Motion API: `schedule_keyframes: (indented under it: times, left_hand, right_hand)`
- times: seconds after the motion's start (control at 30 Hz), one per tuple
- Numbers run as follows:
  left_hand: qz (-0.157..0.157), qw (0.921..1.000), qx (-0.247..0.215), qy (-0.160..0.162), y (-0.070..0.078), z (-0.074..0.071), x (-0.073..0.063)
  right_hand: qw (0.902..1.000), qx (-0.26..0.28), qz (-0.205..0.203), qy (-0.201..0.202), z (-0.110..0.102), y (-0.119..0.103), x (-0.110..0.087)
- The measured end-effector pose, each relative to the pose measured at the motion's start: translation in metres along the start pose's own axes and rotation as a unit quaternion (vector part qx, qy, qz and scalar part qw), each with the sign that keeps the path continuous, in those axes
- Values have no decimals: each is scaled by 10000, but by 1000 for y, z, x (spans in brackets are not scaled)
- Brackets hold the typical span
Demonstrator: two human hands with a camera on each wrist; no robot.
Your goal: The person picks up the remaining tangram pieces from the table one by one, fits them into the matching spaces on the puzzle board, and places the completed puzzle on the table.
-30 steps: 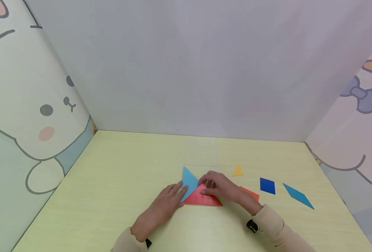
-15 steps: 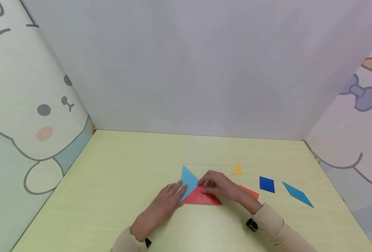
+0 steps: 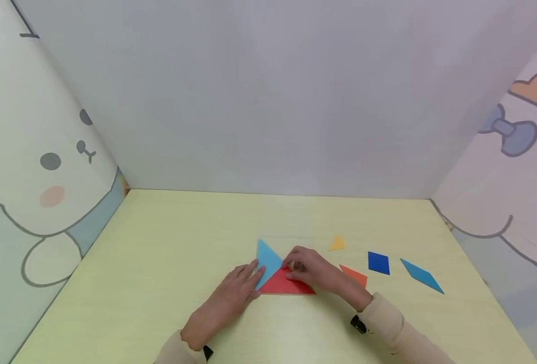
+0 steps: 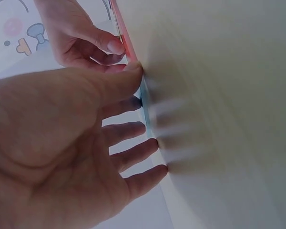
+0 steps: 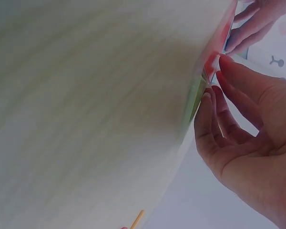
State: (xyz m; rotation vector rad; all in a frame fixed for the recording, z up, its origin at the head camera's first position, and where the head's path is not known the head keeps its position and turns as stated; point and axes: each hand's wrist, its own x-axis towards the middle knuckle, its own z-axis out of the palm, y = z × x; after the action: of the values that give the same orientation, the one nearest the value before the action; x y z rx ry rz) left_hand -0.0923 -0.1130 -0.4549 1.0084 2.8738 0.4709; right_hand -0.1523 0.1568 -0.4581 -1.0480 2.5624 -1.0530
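Observation:
A light blue tangram triangle (image 3: 267,259) and a red tangram triangle (image 3: 281,285) lie edge to edge near the front middle of the table. My left hand (image 3: 229,297) rests beside them, straight fingertips touching the blue triangle's left side and the thumb at the red one's left corner. With bent fingers, my right hand (image 3: 317,273) holds the red triangle near its top corner, thumb on its face. In the right wrist view, a green piece (image 5: 194,101) lies by those fingers; the head view mostly hides it.
Right of my hands lie a yellow triangle (image 3: 338,243), an orange piece (image 3: 354,275) partly behind my right forearm, a dark blue square (image 3: 379,263) and a blue parallelogram (image 3: 422,276). A faint clear outline (image 3: 286,236) shows behind the pieces. Pale walls edge the table (image 3: 182,227).
The head view has shifted slightly, moving the whole scene left in the picture. Both hands keep nearly the same place on the pieces, and the loose pieces have not moved.

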Motion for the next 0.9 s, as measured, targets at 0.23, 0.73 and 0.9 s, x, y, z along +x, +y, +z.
schedule_keyframes:
  times: [0.23,0.73,0.9]
  left_hand:
    - [2,10000,-79,49,-6,1,-4]
    - [32,9997,-241,25,-6,3,-1]
    - [57,9997,-253,11,-6,3,-1]
  right_hand:
    - [9996,-151,215,-82,3,-8,4]
    - [9988,-415,164,-213,1,-5,-5]
    - [9996,-232,158,-12,-2,-4,-10]
